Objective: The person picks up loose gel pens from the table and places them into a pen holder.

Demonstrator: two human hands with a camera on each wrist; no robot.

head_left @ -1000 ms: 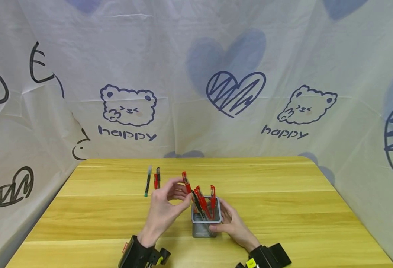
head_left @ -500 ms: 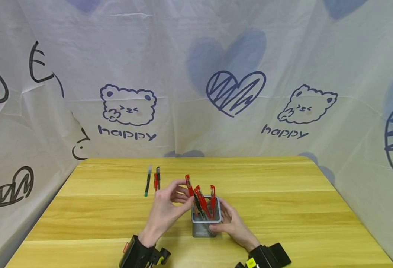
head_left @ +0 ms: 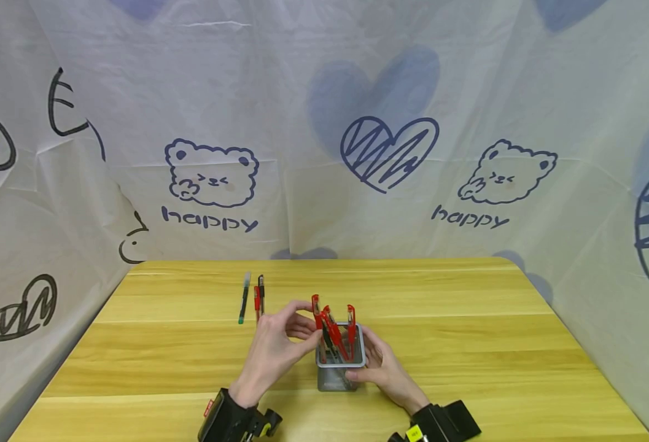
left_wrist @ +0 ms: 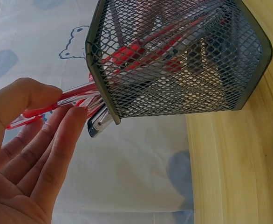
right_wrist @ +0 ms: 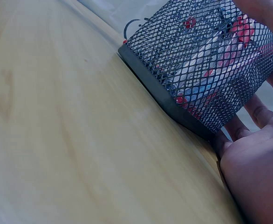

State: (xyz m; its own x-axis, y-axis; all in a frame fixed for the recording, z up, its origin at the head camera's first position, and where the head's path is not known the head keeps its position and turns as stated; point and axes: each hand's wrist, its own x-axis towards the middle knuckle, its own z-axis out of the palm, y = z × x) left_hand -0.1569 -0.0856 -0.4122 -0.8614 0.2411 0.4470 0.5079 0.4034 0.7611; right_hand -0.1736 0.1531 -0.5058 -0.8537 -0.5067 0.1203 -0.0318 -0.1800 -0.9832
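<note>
Mesh holder (head_left: 337, 379) obscures your red pen's (head_left: 316, 307) lower end, partly inside it; tip hard to make out. Your left hand (head_left: 279, 341) pinches the red pen between thumb and fingers. Your right hand (head_left: 389, 374) grips the holder, fingers partly hidden. Other pens (head_left: 352, 319) crowd the opening; loose pens (head_left: 244, 299) lie past your left hand. Red pen stands steep, red end up, long axis running down into the holder.

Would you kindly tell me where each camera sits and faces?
Head: on the head, facing forward and down at the table; left hand and right hand show.
Left wrist: worn there, facing the mesh holder; left hand pinches a red pen.
Right wrist: worn there, facing the mesh holder; right hand partly shows.
Both wrist views share the mesh holder.
</note>
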